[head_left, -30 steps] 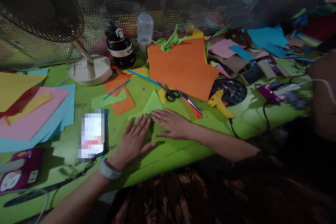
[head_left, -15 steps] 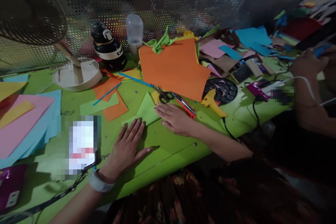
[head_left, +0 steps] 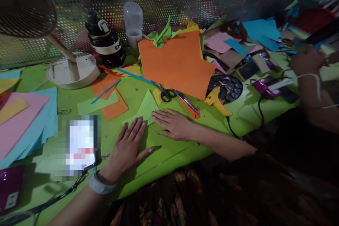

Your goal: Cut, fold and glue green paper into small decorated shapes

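A folded light-green paper with a pointed top lies on the green table. My left hand rests flat, fingertips on the paper's lower left part and thumb stretched to the right. Flat at the paper's lower right is my right hand, its fingers extended over the edge. Just beyond the right hand are black-handled scissors and an orange box cutter. A small yellow paper piece sits partly under the scissors.
A large orange sheet covers the back middle. To the right are a yellow glue gun and a black round tray. A phone and coloured sheets lie left, a fan behind. Another person's hand is far right.
My right hand has slid slightly left and down along the paper's edge, its thumb now spread apart. The left hand stays in place. The view has shifted a little.
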Demonstrator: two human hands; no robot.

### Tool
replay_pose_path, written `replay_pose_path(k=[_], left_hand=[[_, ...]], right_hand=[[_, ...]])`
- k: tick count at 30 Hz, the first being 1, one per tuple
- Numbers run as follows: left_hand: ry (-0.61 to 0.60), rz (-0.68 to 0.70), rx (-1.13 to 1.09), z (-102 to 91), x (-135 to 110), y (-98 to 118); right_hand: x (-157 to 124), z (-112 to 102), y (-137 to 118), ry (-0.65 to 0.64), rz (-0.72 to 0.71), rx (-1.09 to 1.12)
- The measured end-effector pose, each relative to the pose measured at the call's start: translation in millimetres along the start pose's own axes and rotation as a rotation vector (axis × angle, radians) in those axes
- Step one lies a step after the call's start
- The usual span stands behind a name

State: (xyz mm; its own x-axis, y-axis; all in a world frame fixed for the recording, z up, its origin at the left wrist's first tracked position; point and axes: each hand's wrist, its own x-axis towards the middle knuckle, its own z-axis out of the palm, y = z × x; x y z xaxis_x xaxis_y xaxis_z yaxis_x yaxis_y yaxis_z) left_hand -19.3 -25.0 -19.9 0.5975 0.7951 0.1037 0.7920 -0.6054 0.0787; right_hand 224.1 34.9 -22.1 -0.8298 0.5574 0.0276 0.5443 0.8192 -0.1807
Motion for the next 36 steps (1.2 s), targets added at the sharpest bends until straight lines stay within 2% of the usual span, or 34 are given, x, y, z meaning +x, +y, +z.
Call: replay_pose_path(k=[19, 24, 30, 36], left_hand=[[0.006, -0.011, 0.033, 0.4, -0.4, 0.7], [0.041, 0.010, 0.049, 3.5, -1.3, -1.0], [0.065, 0.008, 0.049, 5.0, -2.4, -2.5], [0.070, 0.022, 0.085, 5.2, -3.1, -2.8]], right_hand=[[3.2, 2.0, -3.4, 0.034, 0.024, -0.009], [7.6, -0.5, -12.6, 0.101, -0.070, -0.043], [7.0, 1.4, -17.2, 0.047, -0.053, -0.029], [9.9, -16.6, -5.8, -0.013, 0.039, 0.022]])
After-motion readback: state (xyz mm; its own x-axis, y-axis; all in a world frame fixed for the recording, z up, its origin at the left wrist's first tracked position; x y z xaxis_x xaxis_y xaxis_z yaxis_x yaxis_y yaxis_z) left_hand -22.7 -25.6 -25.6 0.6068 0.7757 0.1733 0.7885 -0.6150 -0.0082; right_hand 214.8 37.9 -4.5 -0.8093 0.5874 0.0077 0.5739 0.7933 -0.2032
